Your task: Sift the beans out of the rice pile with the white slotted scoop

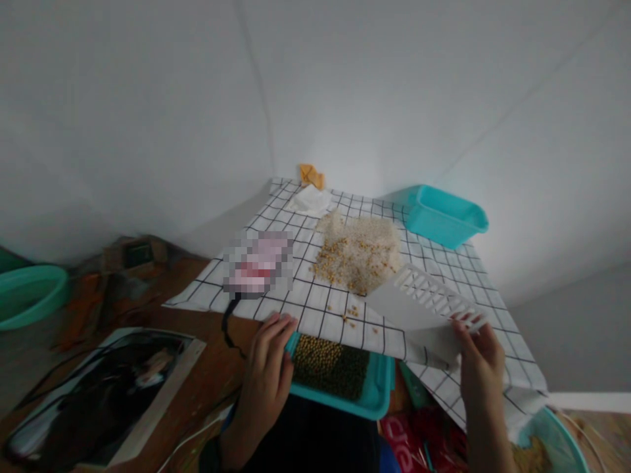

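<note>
My left hand (269, 368) grips the left end of a teal tray (377, 401), fingers lying at the near edge of the cloth and thumb at the tray's side. Yellow soybeans (320, 358) fill the tray's left part, with small dark green beans (355, 374) to their right. In my right hand (480, 348) is a white slotted plastic board (409, 302), held by its right end and tilted over the cloth. Its far left corner reaches the edge of a spread pile of pale grains (377, 233) mixed with soybeans. A few loose soybeans (351, 312) lie nearer to me.
A white checked cloth (305, 299) covers the table. On it are a teal basin (444, 220), a folded white cloth (310, 199), an orange cloth (311, 176) and a blurred pink item (259, 266). A picture-covered box (123, 394) lies left; a bowl (557, 440) stands lower right.
</note>
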`<move>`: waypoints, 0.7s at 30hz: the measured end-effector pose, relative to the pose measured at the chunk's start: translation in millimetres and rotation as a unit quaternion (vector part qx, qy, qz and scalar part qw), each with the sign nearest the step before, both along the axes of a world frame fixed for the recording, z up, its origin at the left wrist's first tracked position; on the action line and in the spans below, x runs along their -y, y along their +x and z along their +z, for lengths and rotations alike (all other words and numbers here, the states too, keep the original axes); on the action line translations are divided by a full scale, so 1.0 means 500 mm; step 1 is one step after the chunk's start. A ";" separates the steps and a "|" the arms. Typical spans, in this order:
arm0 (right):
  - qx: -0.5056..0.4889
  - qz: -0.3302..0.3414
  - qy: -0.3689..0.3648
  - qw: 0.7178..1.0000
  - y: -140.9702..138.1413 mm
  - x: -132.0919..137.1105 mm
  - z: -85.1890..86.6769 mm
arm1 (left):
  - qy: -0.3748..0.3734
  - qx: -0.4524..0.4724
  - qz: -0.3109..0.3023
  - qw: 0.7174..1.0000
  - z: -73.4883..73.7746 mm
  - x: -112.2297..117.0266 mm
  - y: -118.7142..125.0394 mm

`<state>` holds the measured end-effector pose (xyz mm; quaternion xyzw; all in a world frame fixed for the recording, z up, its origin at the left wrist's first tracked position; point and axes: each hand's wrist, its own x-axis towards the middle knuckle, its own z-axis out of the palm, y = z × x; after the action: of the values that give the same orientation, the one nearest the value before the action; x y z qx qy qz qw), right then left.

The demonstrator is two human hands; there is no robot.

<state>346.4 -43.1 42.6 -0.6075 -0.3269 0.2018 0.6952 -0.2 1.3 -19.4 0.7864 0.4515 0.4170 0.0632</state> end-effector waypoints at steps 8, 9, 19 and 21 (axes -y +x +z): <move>0.039 0.039 -0.008 0.998 -0.011 -0.019 0.001 | -0.002 -0.010 0.002 1.000 0.000 0.005 -0.003; 0.042 0.043 -0.012 0.998 -0.015 -0.018 0.002 | -0.002 -0.010 0.002 1.000 0.000 0.005 -0.003; 0.069 0.106 -0.037 0.991 -0.057 -0.050 0.018 | -0.006 0.002 0.001 1.000 -0.003 0.001 0.002; 0.070 0.115 -0.039 0.990 -0.061 -0.054 0.020 | -0.006 0.002 0.000 1.000 -0.001 0.002 0.001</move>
<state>315.8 -15.8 52.4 -0.6050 -0.4343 0.2499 0.6188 0.6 0.1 -20.1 0.7849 0.4539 0.4162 0.0686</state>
